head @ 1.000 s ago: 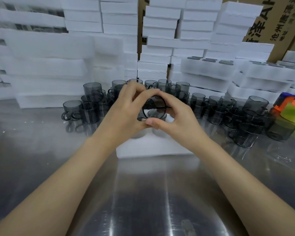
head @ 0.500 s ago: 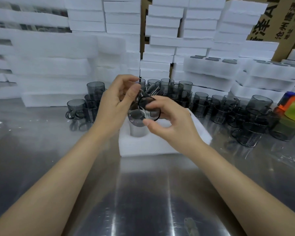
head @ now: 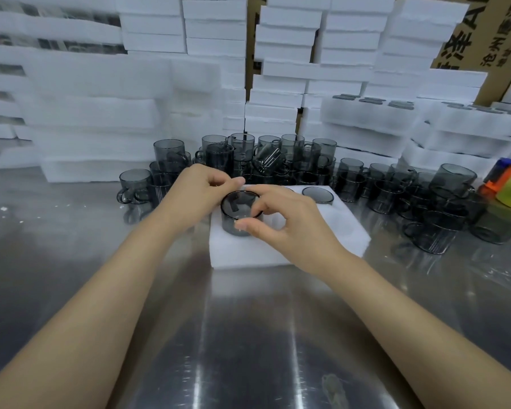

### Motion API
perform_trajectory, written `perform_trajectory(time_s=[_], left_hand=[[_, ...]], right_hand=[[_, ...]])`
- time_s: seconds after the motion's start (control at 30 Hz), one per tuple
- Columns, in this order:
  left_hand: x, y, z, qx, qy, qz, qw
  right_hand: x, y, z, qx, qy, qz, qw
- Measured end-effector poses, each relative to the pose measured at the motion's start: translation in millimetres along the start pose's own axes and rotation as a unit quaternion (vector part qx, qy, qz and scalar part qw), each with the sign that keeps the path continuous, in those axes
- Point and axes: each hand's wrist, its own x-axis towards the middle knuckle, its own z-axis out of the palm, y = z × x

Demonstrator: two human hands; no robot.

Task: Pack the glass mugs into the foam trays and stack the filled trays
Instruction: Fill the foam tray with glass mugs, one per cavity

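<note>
My right hand (head: 283, 222) grasps the grey glass mug (head: 233, 221), thumb on the near rim and fingers curled over the far rim. My left hand (head: 199, 187) is curled at the same mug's far left rim, thumb and fingertips pinching it. The mug stands upright in the near left corner of the white foam tray (head: 322, 231), its lower part sunk into the foam. In the tray's far right corner a second mug (head: 317, 195) sits deep, with only its rim showing. Behind the tray and off to its right, loose mugs (head: 289, 160) crowd together. The tray rests on a shiny metal table (head: 248, 335). Well behind the tray rise stacks of foam (head: 281, 84).
</note>
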Motion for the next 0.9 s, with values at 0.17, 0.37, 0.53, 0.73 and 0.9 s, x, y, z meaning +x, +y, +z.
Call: perform_trajectory(time_s=[0.17,0.37,0.53,0.73,0.9], left_hand=[[2.4,-1.9,-2.2,-0.002,-0.002,-0.004,1.000],[3.5,-1.1,-4.5,0.063,-0.010,-0.031,0.997],[3.2,0.3,-3.3,0.134,-0.011,-0.036,0.990],[2.5,-1.6,-2.1,0.156,-0.029,-0.051,0.986],[3.2,-3.4,4.5,0.154,-0.056,-0.067,0.984]], right_hand=[[1.4,-2.1,-0.6,-0.020,-0.026,0.028,0.999],[3.5,-7.6,-6.8,-0.037,-0.069,0.082,0.994],[3.9,-8.6,-9.0,-0.045,-0.109,0.105,0.988],[2.2,-9.7,-8.1,-0.093,-0.122,0.087,0.984],[6.0,-8.5,-8.2,-0.138,-0.160,0.106,0.972]])
